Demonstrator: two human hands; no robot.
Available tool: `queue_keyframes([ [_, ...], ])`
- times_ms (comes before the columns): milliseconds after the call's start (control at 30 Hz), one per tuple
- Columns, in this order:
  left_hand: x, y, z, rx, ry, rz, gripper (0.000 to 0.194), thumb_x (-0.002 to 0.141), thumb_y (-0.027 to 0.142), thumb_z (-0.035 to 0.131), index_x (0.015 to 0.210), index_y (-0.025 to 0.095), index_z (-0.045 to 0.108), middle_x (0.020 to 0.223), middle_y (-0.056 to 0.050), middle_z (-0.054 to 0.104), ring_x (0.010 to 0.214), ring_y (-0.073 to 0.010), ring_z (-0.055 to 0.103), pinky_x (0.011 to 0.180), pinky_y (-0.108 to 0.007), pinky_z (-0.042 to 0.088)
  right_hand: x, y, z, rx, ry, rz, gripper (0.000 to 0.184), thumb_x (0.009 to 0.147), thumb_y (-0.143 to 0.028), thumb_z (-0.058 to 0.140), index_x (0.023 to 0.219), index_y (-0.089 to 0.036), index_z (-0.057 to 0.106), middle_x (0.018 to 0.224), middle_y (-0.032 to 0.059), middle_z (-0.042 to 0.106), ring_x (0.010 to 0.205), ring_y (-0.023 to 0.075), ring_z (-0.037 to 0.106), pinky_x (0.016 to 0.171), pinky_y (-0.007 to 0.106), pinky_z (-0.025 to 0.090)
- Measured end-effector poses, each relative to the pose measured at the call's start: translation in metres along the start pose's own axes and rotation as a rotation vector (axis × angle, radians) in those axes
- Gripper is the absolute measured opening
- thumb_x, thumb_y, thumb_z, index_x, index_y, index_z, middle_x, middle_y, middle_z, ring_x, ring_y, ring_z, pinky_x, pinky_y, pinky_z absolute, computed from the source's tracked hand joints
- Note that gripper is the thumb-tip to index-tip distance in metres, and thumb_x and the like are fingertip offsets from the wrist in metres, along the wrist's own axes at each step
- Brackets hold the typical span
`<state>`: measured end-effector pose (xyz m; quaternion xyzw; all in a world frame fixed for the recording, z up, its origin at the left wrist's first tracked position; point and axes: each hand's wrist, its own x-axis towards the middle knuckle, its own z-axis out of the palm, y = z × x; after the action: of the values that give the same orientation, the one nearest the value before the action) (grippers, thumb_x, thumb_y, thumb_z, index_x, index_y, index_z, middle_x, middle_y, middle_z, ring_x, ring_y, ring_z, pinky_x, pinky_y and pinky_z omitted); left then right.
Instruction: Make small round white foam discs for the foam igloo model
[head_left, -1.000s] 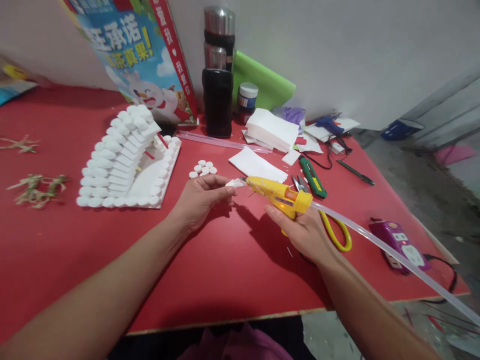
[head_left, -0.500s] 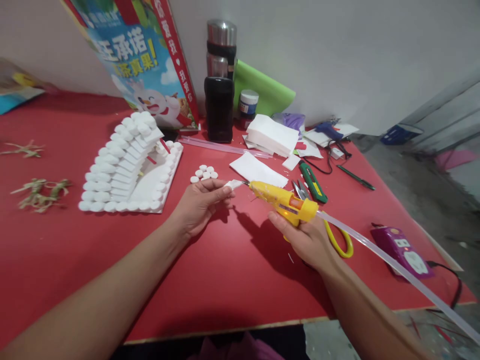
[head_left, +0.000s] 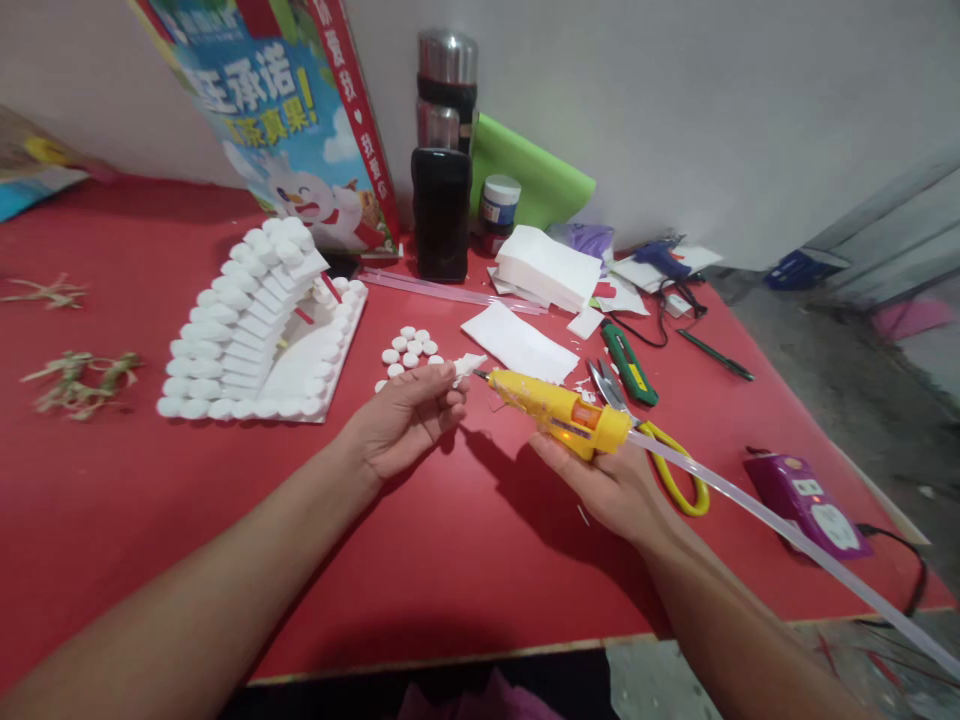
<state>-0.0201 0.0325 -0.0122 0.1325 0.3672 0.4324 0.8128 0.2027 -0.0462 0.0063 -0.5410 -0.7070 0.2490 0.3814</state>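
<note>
My left hand (head_left: 401,420) pinches a small white foam piece (head_left: 469,364) above the red table (head_left: 225,540). My right hand (head_left: 607,480) grips a yellow glue gun (head_left: 559,410) whose nozzle points at that foam piece, almost touching it. A long clear glue stick (head_left: 787,535) trails out of the gun's back to the right. A white foam model (head_left: 259,335) of stacked rounded pieces stands to the left. Several loose white foam discs (head_left: 409,345) lie just beyond my left hand.
Yellow-handled scissors (head_left: 675,470), a green utility knife (head_left: 628,352), a pen (head_left: 716,355), white foam sheets (head_left: 544,265), a black bottle (head_left: 440,215) and a purple power strip (head_left: 806,495) lie around. A colourful board (head_left: 292,120) leans on the wall. Dried plant bits (head_left: 75,380) lie far left.
Both hands shifted slightly; the glue gun's nozzle stays at the foam piece and the gun sits a little lower and flatter than before.
</note>
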Motion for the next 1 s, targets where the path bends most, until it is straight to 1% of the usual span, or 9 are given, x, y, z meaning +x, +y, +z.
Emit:
queue_keyframes([
  [167,-0.0007,-0.0006,-0.0002,0.015,-0.022,0.017,0.017,0.093,0.001,0.066,0.079,0.009,0.071,0.075,-0.009,0.073,0.056,-0.0082,0.066,0.056,-0.017,0.062,-0.0009,0.0029,0.0024,0.01,-0.041,0.02,0.024,0.098,-0.041,0.063,0.091,-0.02,0.073,0.075,0.0021,0.071,0.062,0.0173,0.062,0.056,0.03,0.049],
  [267,-0.0005,-0.001,0.0013,0.026,-0.012,0.018,0.02,0.093,0.0,0.065,0.077,0.009,0.071,0.073,-0.009,0.073,0.055,-0.0088,0.066,0.056,-0.018,0.063,-0.0022,0.0051,0.0038,0.03,-0.062,0.013,0.025,0.1,-0.042,0.063,0.097,-0.021,0.074,0.079,0.0026,0.072,0.066,0.0182,0.065,0.061,0.03,0.052],
  [367,-0.0008,-0.0017,0.002,0.042,-0.022,0.014,0.019,0.091,0.0,0.068,0.074,0.009,0.071,0.071,-0.009,0.073,0.054,-0.0089,0.065,0.056,-0.018,0.062,-0.0024,0.0049,0.0035,-0.01,-0.035,0.006,0.025,0.1,-0.042,0.063,0.093,-0.021,0.074,0.076,0.0022,0.071,0.066,0.0186,0.065,0.063,0.031,0.052],
  [467,-0.0015,-0.0022,0.0011,0.046,-0.037,0.004,0.017,0.088,0.001,0.072,0.074,0.01,0.071,0.069,-0.008,0.072,0.053,-0.0088,0.065,0.055,-0.017,0.062,-0.001,0.0023,0.0021,-0.047,0.005,0.009,0.025,0.099,-0.042,0.064,0.089,-0.02,0.073,0.071,0.0007,0.069,0.063,0.0175,0.062,0.06,0.03,0.048],
  [700,-0.002,-0.0009,0.0013,0.021,-0.033,-0.002,0.019,0.089,0.0,0.069,0.073,0.01,0.071,0.069,-0.008,0.072,0.053,-0.009,0.065,0.054,-0.017,0.061,0.0034,-0.0044,-0.001,-0.008,0.019,0.023,0.029,0.098,-0.039,0.064,0.076,-0.02,0.064,0.061,-0.0025,0.062,0.056,0.0137,0.055,0.057,0.028,0.046],
  [833,-0.0018,-0.0006,0.0026,0.019,-0.005,0.014,0.021,0.091,-0.001,0.066,0.073,0.009,0.071,0.07,-0.009,0.072,0.053,-0.0093,0.066,0.055,-0.017,0.062,0.001,-0.0011,0.001,-0.018,0.018,0.021,0.025,0.098,-0.039,0.064,0.082,-0.02,0.069,0.069,-0.0001,0.068,0.062,0.0158,0.061,0.06,0.029,0.048],
  [933,-0.0021,-0.0004,0.0034,0.021,-0.001,0.015,0.021,0.091,-0.001,0.066,0.074,0.009,0.071,0.07,-0.009,0.072,0.054,-0.0094,0.066,0.055,-0.017,0.062,-0.0018,0.0023,0.0038,-0.003,-0.03,0.027,0.026,0.099,-0.043,0.063,0.089,-0.02,0.073,0.072,0.0012,0.069,0.062,0.0162,0.061,0.056,0.029,0.047],
  [1000,-0.0024,-0.0001,0.0039,0.024,0.005,0.009,0.021,0.091,-0.001,0.066,0.074,0.009,0.071,0.07,-0.009,0.072,0.054,-0.0094,0.066,0.055,-0.017,0.062,-0.0019,0.0025,0.0043,0.002,-0.04,0.028,0.027,0.099,-0.044,0.063,0.09,-0.02,0.073,0.071,0.0015,0.068,0.061,0.0163,0.06,0.057,0.029,0.047],
])
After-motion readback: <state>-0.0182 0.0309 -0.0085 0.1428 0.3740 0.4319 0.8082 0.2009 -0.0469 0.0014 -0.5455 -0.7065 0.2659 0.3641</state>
